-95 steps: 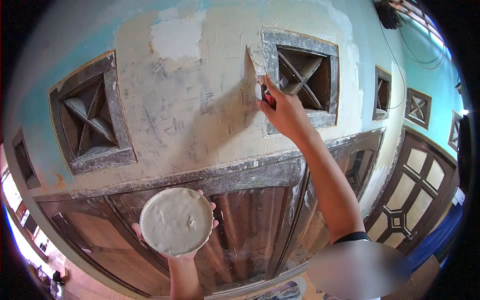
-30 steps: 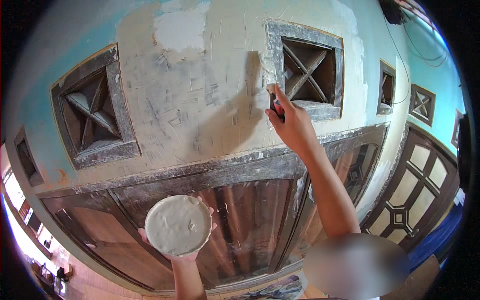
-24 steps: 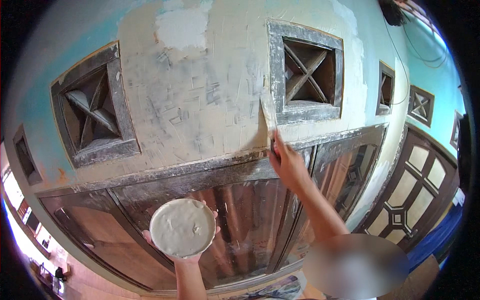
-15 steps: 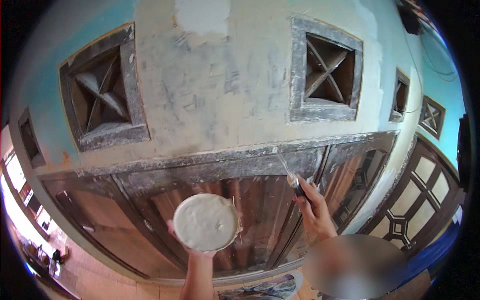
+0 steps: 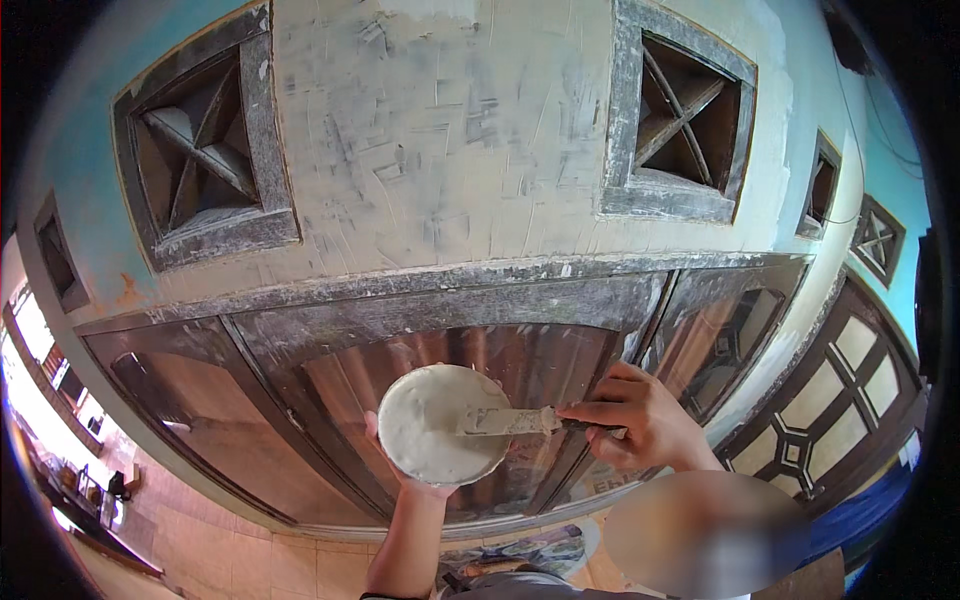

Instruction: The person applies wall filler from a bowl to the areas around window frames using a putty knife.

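Note:
My left hand (image 5: 425, 488) is closed round a round tub (image 5: 420, 415) of smooth off-white paste, cradling it from below. My right hand (image 5: 645, 425) grips a putty knife (image 5: 510, 422) by its dark handle, the paste-smeared blade lying across the tub's right rim and reaching into the paste. Above them is a patchily skimmed cream wall (image 5: 440, 140) with knife marks, between two square vent openings (image 5: 195, 160) (image 5: 680, 120) in weathered grey wooden frames.
Glazed wooden panels (image 5: 460, 360) run below the wall. A panelled door (image 5: 830, 390) stands at right, near blue fabric (image 5: 865, 500) and hanging cables. Tiled floor (image 5: 270, 560) shows below, with patterned material (image 5: 510, 550) near my feet. A bright opening is at far left. A blurred oval covers the lower right.
My right hand has come down from beside the right vent to the tub, bringing the blade into the paste. The tub sits further right in view, and the wall has shifted up.

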The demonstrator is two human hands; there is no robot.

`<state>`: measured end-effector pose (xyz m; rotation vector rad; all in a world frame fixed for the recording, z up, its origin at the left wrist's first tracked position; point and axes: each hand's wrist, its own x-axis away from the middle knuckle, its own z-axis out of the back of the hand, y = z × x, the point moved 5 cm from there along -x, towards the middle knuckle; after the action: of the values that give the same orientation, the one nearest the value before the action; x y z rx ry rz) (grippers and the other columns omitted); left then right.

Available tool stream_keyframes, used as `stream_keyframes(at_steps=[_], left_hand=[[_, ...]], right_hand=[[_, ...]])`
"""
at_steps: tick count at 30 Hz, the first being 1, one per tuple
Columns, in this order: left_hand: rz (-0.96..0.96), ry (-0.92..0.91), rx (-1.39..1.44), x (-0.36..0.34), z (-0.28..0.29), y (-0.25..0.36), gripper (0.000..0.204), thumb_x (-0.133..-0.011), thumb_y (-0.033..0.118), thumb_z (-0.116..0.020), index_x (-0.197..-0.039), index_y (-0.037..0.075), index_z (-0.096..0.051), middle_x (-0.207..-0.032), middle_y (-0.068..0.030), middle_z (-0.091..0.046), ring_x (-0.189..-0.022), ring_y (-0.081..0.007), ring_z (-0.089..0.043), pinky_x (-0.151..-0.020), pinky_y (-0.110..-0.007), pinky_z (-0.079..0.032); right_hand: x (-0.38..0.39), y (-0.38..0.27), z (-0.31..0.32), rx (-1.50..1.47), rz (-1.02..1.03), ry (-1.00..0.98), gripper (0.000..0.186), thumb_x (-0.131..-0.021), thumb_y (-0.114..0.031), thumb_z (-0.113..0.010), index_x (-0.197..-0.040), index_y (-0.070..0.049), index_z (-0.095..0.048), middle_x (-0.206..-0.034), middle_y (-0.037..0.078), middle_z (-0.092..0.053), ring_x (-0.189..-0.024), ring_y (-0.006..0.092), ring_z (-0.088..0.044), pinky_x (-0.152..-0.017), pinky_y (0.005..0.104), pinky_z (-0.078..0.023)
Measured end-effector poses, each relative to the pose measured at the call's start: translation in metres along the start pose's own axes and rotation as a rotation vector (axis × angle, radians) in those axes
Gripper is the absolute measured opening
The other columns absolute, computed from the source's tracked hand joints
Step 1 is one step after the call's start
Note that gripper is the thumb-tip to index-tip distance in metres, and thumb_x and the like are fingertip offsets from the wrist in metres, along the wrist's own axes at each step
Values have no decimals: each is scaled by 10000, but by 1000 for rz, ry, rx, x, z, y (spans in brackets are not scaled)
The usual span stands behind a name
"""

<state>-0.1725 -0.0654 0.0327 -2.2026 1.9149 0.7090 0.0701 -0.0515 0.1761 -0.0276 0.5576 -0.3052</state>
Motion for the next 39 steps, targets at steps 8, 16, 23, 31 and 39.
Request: stream_keyframes(at_steps=[8, 16, 23, 31, 39], left_hand=[[-4, 92, -52, 4, 8, 2, 941, -836, 838, -472, -1454, 127, -486, -1472, -170, -489, -1284, -445, -491, -975, -726, -425], [17, 45, 130, 7, -5, 5, 949, -823, 842, -493, -1474, 153, -458, -1493, -190, -469, -1265, -521, -494, -893, -846, -397], [108, -153, 201, 5, -18, -5, 962, -826, 826, -515, -1492, 136, -439, -1533, -203, -428, -1295, -547, -474, -942, -868, -332], [122, -124, 109, -1, -30, 4, 946, -830, 816, -510, -1497, 149, -436, -1548, -182, -404, -1324, -514, -437, -925, -883, -321], [39, -172, 109, -15, -55, 15, 990, -811, 824, -532, -1519, 144, -402, -1563, -209, -364, -1338, -562, -390, -937, -873, -321]], right_hand=[[-3, 1, 0, -47, 52, -20, 458, -769, -217, -749, -1219, -138, -739, -800, 67, -639, -766, 263, -549, -801, 403, -477], [3, 18, 8, -248, -9, 31, 385, -830, -170, -665, -1191, -59, -740, -814, 114, -666, -731, 268, -592, -765, 398, -474], [28, 37, -10, -774, -415, 7, 356, -974, -188, -547, -1168, 73, -692, -753, 73, -642, -621, 139, -594, -563, 316, -466], [14, 12, 8, -344, -91, 157, 357, -858, -174, -689, -1185, -30, -714, -845, 95, -648, -765, 241, -585, -713, 363, -467], [14, -3, 10, 95, -51, 371, 549, -695, 49, -763, -1199, -159, -696, -1020, 70, -552, -906, 279, -519, -778, 389, -445]])
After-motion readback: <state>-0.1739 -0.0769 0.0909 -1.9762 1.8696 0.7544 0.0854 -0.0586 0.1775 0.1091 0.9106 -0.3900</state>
